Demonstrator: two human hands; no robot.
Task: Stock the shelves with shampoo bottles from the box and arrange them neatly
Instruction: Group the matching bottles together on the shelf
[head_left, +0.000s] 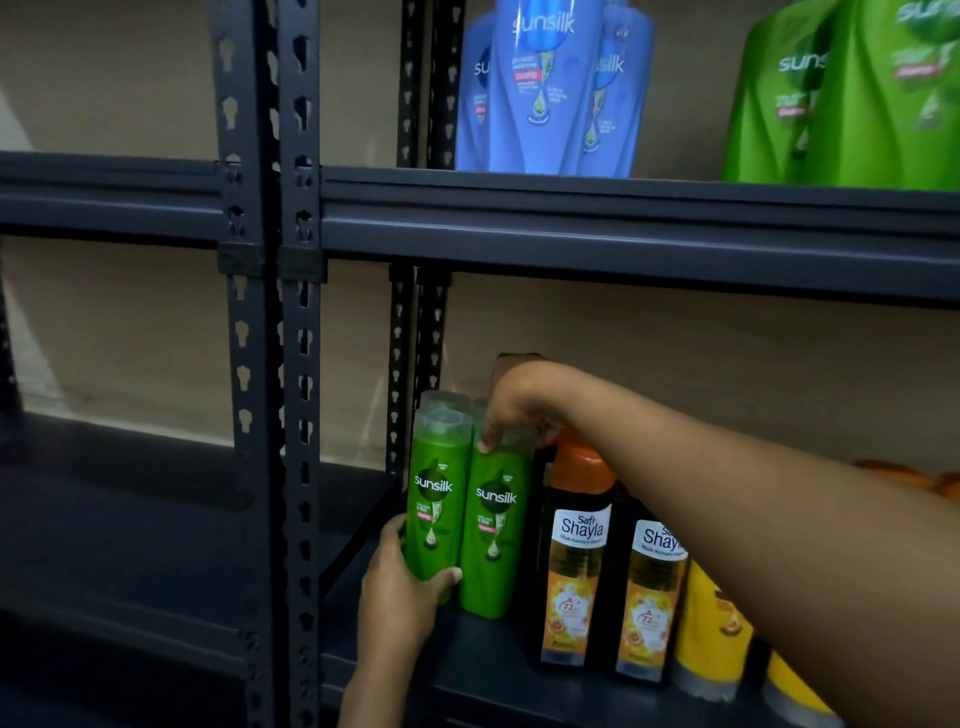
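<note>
Lower centre of frame: left hand (400, 587) is gripping the base of the front-left green Sunsilk bottle (435, 499) — thumb wrapping across its front, the other fingers hidden behind it. Right of it, touching, the second green Sunsilk bottle (496, 525) is standing upright on the lower shelf (467, 670). Right hand (511, 410) is reaching in from the lower right of frame, forearm crossing over the other stock, fingers curling down over this bottle's clear cap, fingertip pressing at the shoulder. More clear caps (447, 400) are showing just behind the green pair, so a second row is sitting further back.

Right of the green bottles, just beside them: two black Safi Shayla bottles (574, 561) with orange caps, upright, front label facing out. Further right, yellow bottles (711, 629) are sitting at the lower right edge, partly hidden by the arm.

Mid frame: dark slotted uprights (298, 364) are running top to bottom, dividing the left bay from the right one.

Top of frame, upper shelf (571, 208): blue Sunsilk bottles (545, 88) are standing grouped in the centre, large green Sunsilk bottles (852, 98) well apart at the upper right — cropped by the frame edge. Beige wall (130, 78) behind everything.
</note>
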